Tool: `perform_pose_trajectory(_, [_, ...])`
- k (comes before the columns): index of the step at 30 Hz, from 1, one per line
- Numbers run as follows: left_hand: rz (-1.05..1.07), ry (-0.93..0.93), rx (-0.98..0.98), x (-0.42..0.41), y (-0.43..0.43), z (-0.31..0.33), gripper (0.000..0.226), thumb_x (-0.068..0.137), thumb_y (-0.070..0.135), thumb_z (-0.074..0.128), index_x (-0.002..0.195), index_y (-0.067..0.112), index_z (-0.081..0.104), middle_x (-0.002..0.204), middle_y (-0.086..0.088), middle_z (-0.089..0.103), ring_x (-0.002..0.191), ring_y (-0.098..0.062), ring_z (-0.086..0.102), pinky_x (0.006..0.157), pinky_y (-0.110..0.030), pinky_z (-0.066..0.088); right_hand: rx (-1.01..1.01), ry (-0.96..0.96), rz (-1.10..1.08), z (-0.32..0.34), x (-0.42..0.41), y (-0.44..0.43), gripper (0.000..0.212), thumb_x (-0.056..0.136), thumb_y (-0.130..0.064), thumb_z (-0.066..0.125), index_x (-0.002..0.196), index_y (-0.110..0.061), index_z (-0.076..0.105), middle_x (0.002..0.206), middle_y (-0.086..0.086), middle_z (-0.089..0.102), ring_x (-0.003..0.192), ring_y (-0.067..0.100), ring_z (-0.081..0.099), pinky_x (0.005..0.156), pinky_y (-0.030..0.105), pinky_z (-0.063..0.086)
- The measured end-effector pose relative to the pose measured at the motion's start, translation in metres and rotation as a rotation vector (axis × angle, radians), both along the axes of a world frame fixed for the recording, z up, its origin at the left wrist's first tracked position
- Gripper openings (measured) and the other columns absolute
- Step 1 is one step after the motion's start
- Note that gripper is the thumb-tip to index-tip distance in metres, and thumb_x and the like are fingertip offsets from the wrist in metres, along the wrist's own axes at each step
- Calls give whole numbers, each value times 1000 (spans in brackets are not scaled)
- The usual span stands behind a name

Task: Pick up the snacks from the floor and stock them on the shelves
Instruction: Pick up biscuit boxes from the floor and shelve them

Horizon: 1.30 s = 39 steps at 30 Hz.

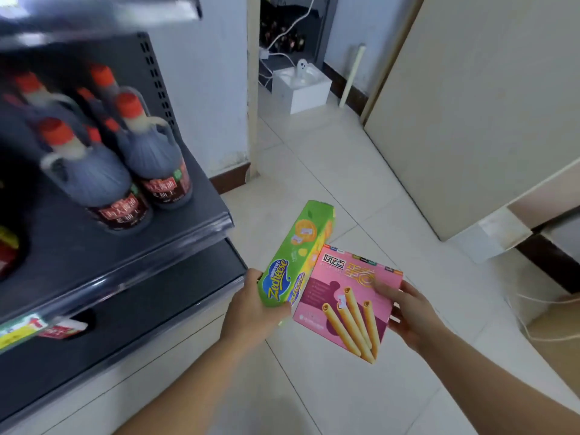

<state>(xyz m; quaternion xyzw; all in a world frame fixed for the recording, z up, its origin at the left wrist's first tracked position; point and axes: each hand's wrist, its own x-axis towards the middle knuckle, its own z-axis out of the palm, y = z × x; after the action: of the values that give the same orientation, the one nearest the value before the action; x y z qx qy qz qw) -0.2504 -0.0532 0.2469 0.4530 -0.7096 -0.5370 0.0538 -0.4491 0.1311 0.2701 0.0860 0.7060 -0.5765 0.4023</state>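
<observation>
step: carrying to shelf (194, 227) | left hand (251, 309) gripped green box (295, 255); right hand (408, 312) held pink box (348, 302) | next: likely shelve them

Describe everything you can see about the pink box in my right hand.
The flat pink cardboard box is closed, printed with four golden wafer rolls, white and gold lettering and a small sticker. It is held tilted above the pale tiled floor, front face up. The right hand grips its right edge, thumb on the front. Its left edge overlaps the long green cardboard snack box in the left hand; whether they touch is unclear.
</observation>
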Motion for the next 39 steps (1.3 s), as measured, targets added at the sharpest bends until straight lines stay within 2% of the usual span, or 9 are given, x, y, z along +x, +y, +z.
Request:
perform_pose_trajectory(3, [102,120,163,10,-6,77,39,57,25,74,89,26,52,78,11,68,65,-11,63,58,-39,57,-46,23,66,78,-4,-7,45,73,-17,78,116,-17,64,99,6,75,80,23,69,69,32,54])
perform_pose_trajectory(9, [280,286,372,47,-13,222,50,54,30,76,102,24,65,86,-3,75,64,-20,66,51,-31,51,-139,64,249,223,-1,-23,49,67,-20,76,115,-19,65,98,4,75,82,23,69,70,32,52])
perform_pose_trajectory(17, [342,359,513,135,-9,361,27,92,35,53,106,16,66,65,-5,65,48,-16,56,46,-20,38,-208,121,517,364,34,-54,45,71,-18,76,114,-17,63,98,9,76,85,26,70,69,33,52])
perform_pose_trajectory(21, [316,446,596,196,-3,398,50,61,38,80,105,22,64,82,-6,72,63,-20,64,58,-27,46,-245,143,617,406,74,-74,47,72,-20,76,116,-18,61,99,10,75,89,28,70,71,35,53])
perform_pose_trajectory(25, [192,479,588,262,7,428,93,39,29,96,121,27,52,115,-5,71,99,-27,68,90,-48,52,-291,153,709,440,131,-92,45,75,-22,75,117,-19,59,101,11,75,98,32,68,79,41,55])
perform_pose_trajectory(29, [120,482,514,333,15,457,94,53,9,89,135,27,45,128,-8,64,115,-30,61,103,-55,43,-374,153,827,479,202,-108,56,67,-21,83,119,-19,62,112,12,72,103,31,66,95,46,48])
perform_pose_trajectory(32, [184,522,440,387,21,479,89,57,-9,74,137,15,44,128,-21,61,113,-38,58,104,-61,38,-438,160,913,508,261,-118,61,63,-18,84,120,-18,63,110,12,72,103,32,66,98,47,46])
perform_pose_trajectory(35, [326,565,325,438,29,510,83,56,-9,72,133,3,43,117,-21,65,105,-36,64,98,-56,44,-503,165,989,536,324,-125,60,65,-13,83,121,-13,62,110,14,72,105,34,66,100,48,46])
perform_pose_trajectory(39, [451,665,191,507,45,554,76,59,1,78,129,15,50,122,-16,66,110,-36,63,94,-55,50,-575,161,1116,574,411,-129,68,58,-16,90,119,-7,62,110,19,71,96,36,69,94,49,51])
